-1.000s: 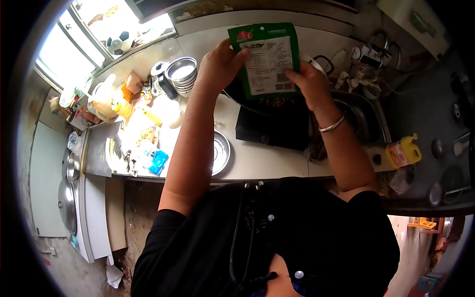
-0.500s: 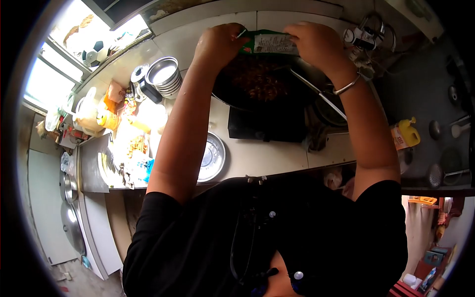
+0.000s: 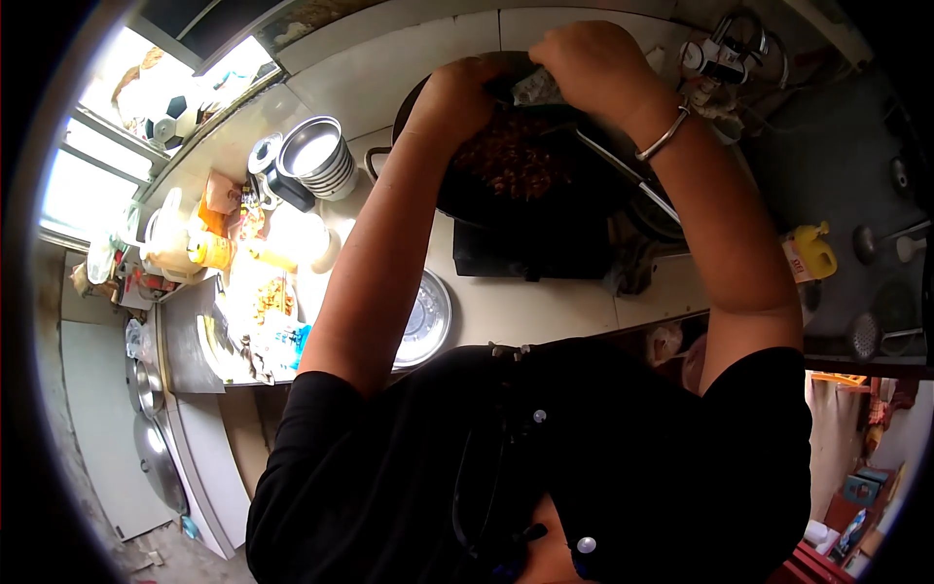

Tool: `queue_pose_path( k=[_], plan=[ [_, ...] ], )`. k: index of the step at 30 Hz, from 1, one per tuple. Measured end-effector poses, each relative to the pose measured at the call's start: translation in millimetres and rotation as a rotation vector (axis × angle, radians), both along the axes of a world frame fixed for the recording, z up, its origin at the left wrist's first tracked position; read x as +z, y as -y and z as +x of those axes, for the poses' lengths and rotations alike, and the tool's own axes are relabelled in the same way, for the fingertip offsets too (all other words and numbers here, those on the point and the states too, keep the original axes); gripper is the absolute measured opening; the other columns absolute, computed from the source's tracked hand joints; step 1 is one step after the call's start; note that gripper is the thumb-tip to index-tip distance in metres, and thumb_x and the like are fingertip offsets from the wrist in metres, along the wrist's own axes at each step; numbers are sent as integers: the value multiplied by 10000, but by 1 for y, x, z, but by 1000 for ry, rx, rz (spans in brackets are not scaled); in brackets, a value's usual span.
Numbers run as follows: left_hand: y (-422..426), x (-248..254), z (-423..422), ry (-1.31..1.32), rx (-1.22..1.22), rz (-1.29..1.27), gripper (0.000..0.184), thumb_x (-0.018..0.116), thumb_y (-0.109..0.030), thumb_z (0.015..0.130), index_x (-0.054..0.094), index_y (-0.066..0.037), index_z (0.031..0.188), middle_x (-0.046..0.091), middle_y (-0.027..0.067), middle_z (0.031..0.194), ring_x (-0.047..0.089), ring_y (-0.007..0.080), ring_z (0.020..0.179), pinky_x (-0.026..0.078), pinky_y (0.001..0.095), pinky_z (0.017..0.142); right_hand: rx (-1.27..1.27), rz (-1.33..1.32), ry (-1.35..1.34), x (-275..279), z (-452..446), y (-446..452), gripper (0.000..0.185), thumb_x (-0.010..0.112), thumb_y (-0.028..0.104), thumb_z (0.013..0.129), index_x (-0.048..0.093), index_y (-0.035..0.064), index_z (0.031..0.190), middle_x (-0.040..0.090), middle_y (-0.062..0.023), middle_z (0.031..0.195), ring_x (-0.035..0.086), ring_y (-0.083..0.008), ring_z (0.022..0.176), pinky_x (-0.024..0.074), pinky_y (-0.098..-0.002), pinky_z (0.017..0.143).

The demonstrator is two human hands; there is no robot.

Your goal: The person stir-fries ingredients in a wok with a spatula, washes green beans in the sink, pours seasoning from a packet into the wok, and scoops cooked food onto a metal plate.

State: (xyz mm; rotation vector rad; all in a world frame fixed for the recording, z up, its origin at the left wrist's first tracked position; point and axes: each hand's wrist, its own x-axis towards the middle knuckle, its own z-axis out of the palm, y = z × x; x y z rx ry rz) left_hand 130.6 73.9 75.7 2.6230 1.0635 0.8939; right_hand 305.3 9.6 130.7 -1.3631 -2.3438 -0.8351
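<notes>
A seasoning-style packet (image 3: 538, 90), green and pale when seen earlier, is stretched between my two hands above the wok and looks crumpled and blurred. My left hand (image 3: 455, 97) closes on its left end, fingers mostly hidden behind the knuckles. Slightly higher, my right hand (image 3: 595, 70) pinches the other end. Below them, dark brown pieces of food (image 3: 516, 161) lie in a black wok (image 3: 457, 200), which sits over a black stove (image 3: 530, 253). A long metal utensil handle (image 3: 628, 173) slants out of the wok under my right forearm.
Left of the wok stand a stack of metal bowls (image 3: 326, 161) and a round metal lid or plate (image 3: 426, 319). Jars and food packs (image 3: 209, 248) crowd the bright counter by the window. A yellow jug (image 3: 812, 255) and hanging ladles (image 3: 864, 336) are on the right.
My right hand has moved up and left, and my left hand down and right, so they are closer together. The packet, flat and readable before, is now bunched and tilted.
</notes>
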Motion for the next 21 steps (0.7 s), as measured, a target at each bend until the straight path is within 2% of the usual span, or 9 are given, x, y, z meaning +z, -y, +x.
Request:
queue_pose_path(
  k=[4, 9, 11, 14, 15, 16, 18, 19, 21],
  plan=[
    [-1, -5, 4, 28, -24, 60, 341, 527, 15, 682, 630, -116, 980, 609, 131, 942, 576, 316, 892, 467, 364, 774, -77, -92, 72, -5, -13, -9, 175, 559, 35, 700, 666, 99, 823, 621, -82, 771, 603, -275, 753, 489, -382, 665],
    [5, 0, 2, -81, 43, 68, 303, 561, -98, 702, 639, -162, 988, 597, 119, 970, 573, 305, 906, 465, 376, 803, -133, -255, 108, -16, -11, -8, 184, 561, 41, 697, 662, 99, 840, 623, -92, 779, 602, -279, 755, 488, -395, 661],
    [-5, -7, -2, -31, 45, 49, 290, 568, -115, 708, 640, -164, 985, 595, 117, 970, 575, 304, 899, 467, 378, 796, -53, -76, -195, -18, 8, -9, 205, 569, 65, 715, 651, 110, 897, 624, -89, 774, 599, -281, 741, 488, -401, 650],
    [-13, -10, -5, 24, 26, 24, 271, 584, -147, 720, 639, -164, 985, 592, 116, 964, 578, 304, 884, 471, 381, 780, -203, -251, -344, -3, 13, 5, 214, 588, 98, 740, 640, 123, 946, 623, -92, 772, 594, -290, 715, 486, -398, 643],
    [-13, -9, -5, 31, 6, 22, 265, 593, -162, 726, 637, -162, 988, 591, 118, 959, 579, 306, 877, 472, 382, 772, -175, -193, -327, -15, 31, -2, 286, 627, 175, 771, 594, 128, 1051, 623, -78, 901, 596, -263, 799, 486, -395, 658],
    [-14, -8, -7, 34, 7, 26, 265, 593, -162, 726, 637, -162, 988, 591, 118, 959, 579, 306, 877, 472, 382, 772, -174, -189, -324, -24, 41, -5, 286, 627, 175, 771, 594, 128, 1051, 623, -78, 901, 596, -263, 799, 486, -395, 658],
    [-13, -6, -11, 67, 24, 7, 265, 603, -193, 740, 630, -136, 998, 605, 130, 939, 582, 309, 875, 472, 375, 765, -121, 86, -748, -43, 53, -8, 416, 675, 231, 763, 534, 111, 1136, 584, -55, 1051, 566, -236, 935, 478, -399, 719],
    [-13, -4, -13, 67, 24, 8, 265, 603, -193, 740, 630, -136, 998, 605, 130, 939, 582, 309, 875, 472, 375, 765, -120, 87, -748, -53, 57, -10, 416, 675, 231, 763, 534, 111, 1136, 584, -55, 1051, 566, -236, 935, 478, -399, 719],
    [-13, 1, -15, 130, 38, 61, 269, 613, -197, 753, 620, -94, 1002, 624, 136, 919, 589, 307, 873, 468, 371, 767, -77, -265, -1649, -72, 61, -11, 503, 712, 268, 742, 495, 92, 1160, 535, -39, 1128, 521, -223, 1025, 459, -408, 800]
  ],
)
